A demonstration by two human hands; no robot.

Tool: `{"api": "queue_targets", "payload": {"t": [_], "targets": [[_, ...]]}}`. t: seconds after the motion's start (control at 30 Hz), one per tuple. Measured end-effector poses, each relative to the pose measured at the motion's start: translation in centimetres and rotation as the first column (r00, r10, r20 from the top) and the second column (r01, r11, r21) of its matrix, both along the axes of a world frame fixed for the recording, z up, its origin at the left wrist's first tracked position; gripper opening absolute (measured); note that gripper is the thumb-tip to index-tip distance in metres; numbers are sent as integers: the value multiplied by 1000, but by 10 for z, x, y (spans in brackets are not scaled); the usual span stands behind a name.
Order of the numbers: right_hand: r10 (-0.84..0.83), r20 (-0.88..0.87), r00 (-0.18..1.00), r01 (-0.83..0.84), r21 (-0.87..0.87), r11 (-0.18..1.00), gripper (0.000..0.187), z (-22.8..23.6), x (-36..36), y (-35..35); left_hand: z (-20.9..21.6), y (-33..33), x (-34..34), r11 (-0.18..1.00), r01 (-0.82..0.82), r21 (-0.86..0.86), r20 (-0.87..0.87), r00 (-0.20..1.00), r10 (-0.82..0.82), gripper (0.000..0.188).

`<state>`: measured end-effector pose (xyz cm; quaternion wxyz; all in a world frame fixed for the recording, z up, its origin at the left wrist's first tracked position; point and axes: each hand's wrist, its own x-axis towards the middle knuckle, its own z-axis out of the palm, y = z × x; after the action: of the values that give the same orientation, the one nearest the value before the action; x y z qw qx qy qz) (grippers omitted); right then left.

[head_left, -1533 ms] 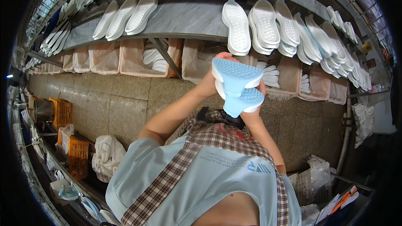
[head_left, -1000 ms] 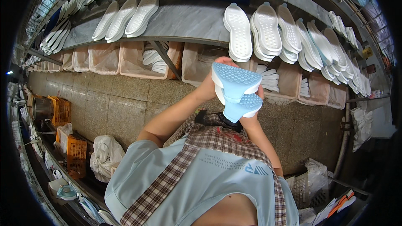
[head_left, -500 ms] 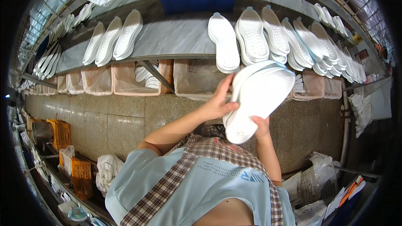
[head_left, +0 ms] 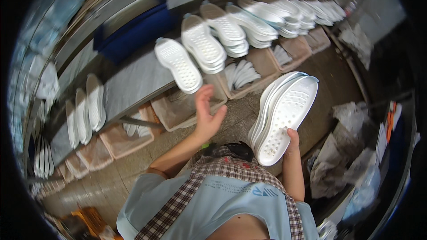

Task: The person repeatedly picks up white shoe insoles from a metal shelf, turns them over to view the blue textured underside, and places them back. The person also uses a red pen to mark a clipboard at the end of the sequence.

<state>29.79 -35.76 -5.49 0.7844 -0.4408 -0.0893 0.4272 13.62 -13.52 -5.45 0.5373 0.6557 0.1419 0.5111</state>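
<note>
A small stack of white shoe soles (head_left: 287, 120) rests in my right hand (head_left: 292, 142), its thumb over the edge of the top sole. That top sole faces up with its dimpled inner side showing; the fingers beneath are hidden. Fingers apart and holding nothing, my left hand (head_left: 209, 114) is raised just below the toe of a white sole (head_left: 179, 64) on the bench edge. Beside that sole, more stacked white soles (head_left: 203, 44) line the bench to the right.
A blue bin (head_left: 131, 31) stands on the grey bench (head_left: 133, 75). White soles (head_left: 94, 102) lie along its left part. Lined crates (head_left: 167, 111) sit under the bench, some holding soles. Plastic bags (head_left: 333, 164) are piled at my right.
My left hand has let go of the stack and moved left toward the bench. The stack now shows its dimpled side instead of the smooth one. The view has turned.
</note>
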Motion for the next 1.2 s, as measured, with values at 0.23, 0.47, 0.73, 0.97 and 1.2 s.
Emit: {"api": "queue_targets", "payload": {"t": [0.23, 0.47, 0.73, 0.97, 1.2], "targets": [[-432, -171, 886, 422, -91, 902, 59, 15, -15, -98, -35, -39, 53, 871, 443, -214, -231, 843, -486, 50], [-701, -74, 709, 704, 139, 697, 64, 46, -80, -243, -52, -114, 100, 452, 798, -399, -392, 298, -870, 46], [-965, 98, -243, 960, 168, -225, 78, 92, -216, -369, -49, -180, 137, 160, 982, -97, -692, 49, -720, 52], [-959, 37, -281, 959, 31, -280, 49, 104, -273, -530, -42, -207, 134, 71, 984, -165, -763, -82, -641, 56], [-960, 41, -276, 857, -442, -265, 67, 52, -228, -610, -37, -195, 130, -52, 999, 9, -881, -16, -473, 57]]}}
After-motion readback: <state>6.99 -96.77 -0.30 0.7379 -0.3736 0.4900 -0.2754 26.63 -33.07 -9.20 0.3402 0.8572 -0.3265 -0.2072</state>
